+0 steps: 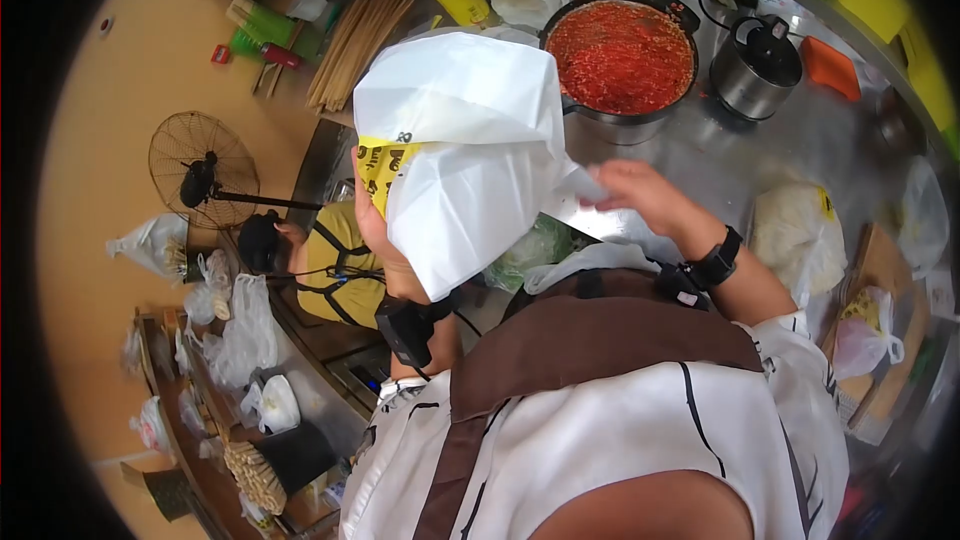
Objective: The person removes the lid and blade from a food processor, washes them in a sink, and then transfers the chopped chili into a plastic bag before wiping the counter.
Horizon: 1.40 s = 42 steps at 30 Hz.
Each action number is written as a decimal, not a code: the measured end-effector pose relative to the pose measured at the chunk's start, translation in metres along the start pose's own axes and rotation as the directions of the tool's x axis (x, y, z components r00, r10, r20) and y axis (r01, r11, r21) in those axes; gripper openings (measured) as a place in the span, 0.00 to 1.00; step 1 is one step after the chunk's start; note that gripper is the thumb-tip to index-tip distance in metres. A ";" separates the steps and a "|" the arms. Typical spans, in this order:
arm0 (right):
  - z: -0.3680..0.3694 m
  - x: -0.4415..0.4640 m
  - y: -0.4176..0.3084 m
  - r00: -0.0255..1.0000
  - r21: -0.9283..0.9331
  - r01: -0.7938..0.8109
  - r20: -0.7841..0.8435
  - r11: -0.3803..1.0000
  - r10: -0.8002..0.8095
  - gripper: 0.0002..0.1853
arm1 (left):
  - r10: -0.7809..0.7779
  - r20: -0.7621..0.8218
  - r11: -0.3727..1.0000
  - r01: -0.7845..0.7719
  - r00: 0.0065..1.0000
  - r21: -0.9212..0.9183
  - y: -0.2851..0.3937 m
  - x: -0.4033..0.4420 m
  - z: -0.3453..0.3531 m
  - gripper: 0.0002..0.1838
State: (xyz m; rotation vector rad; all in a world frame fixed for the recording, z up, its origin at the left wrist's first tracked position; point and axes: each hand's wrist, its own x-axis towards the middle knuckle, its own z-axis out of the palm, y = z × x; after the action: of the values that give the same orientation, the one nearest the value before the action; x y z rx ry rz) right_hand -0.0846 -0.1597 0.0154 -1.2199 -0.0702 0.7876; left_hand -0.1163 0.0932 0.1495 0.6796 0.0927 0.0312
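One left hand (375, 225) grips one yellow-and-white bag (470, 120); whether one right hand (652, 200) pinches its corner, I can't tell.

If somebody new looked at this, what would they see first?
Probably the big white bag, held in the left hand near the picture's middle. Next, the bright red food in the pot just above and right of it. Then the round fan at the picture's left.
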 end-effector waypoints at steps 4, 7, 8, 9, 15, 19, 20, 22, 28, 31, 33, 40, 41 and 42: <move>0.022 -0.007 -0.018 0.973 -0.228 0.210 0.148 0.951 -0.179 0.18 | -0.109 0.301 0.975 0.161 0.947 -0.152 -0.011 0.008 -0.028 0.28; 0.034 0.008 -0.024 0.890 -0.177 0.455 0.069 0.873 -0.450 0.24 | -0.241 0.283 0.942 0.294 0.928 -0.161 -0.022 0.008 -0.023 0.28; 0.034 0.013 -0.020 0.836 -0.165 0.543 0.019 0.823 -0.548 0.27 | -0.261 0.270 0.933 0.314 0.927 -0.174 -0.024 0.008 -0.019 0.28; 0.031 0.015 -0.025 0.820 -0.242 0.562 0.037 0.791 -0.571 0.34 | -0.278 0.255 0.925 0.330 0.926 -0.189 -0.026 0.007 -0.015 0.28; 0.011 -0.009 -0.048 0.914 0.436 0.361 0.012 0.825 -0.406 0.22 | -0.365 0.186 0.909 0.393 0.912 -0.143 -0.028 0.009 -0.021 0.29; 0.018 -0.010 -0.050 0.929 0.456 0.363 -0.107 0.812 -0.355 0.16 | -0.372 -0.033 0.928 0.372 0.928 -0.024 -0.027 0.025 -0.054 0.28; 0.017 -0.012 -0.050 0.933 0.446 0.359 -0.137 0.820 -0.333 0.15 | -0.367 -0.093 0.929 0.369 0.926 0.012 -0.029 0.030 -0.066 0.28; 0.014 -0.015 -0.047 0.935 0.355 0.349 -0.187 0.867 -0.300 0.14 | -0.122 -0.341 0.790 0.299 0.932 0.535 -0.033 0.034 -0.083 0.23; 0.023 -0.019 -0.046 0.922 -0.032 0.336 -0.191 0.941 -0.336 0.12 | 0.275 0.126 -0.206 -0.069 0.953 0.976 -0.013 0.007 -0.045 0.17; 0.031 -0.014 -0.048 0.934 -0.158 0.304 -0.146 0.940 -0.326 0.11 | -0.045 0.108 0.120 -0.102 0.993 0.987 -0.030 0.003 -0.004 0.15; 0.033 -0.011 -0.043 0.936 -0.226 0.303 -0.114 0.926 -0.334 0.11 | -0.273 0.071 0.384 0.041 0.960 0.922 -0.047 0.008 0.003 0.14; 0.029 -0.002 -0.017 0.928 -0.356 0.321 -0.066 0.878 -0.366 0.10 | -0.465 -0.024 0.447 0.258 0.885 0.856 -0.073 0.023 -0.010 0.15; 0.030 0.000 -0.012 0.924 -0.366 0.333 -0.059 0.869 -0.379 0.09 | -0.481 -0.033 0.434 0.271 0.876 0.859 -0.074 0.022 -0.011 0.15; 0.031 0.000 -0.010 0.918 -0.377 0.346 -0.050 0.859 -0.393 0.09 | -0.495 -0.043 0.420 0.282 0.868 0.862 -0.075 0.021 -0.012 0.15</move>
State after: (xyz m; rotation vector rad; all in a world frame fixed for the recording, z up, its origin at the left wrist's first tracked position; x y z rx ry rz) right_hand -0.0935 -0.1352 0.0353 -1.5443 -0.3515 0.3625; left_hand -0.0969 0.0433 0.0917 1.6619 0.0451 -0.6055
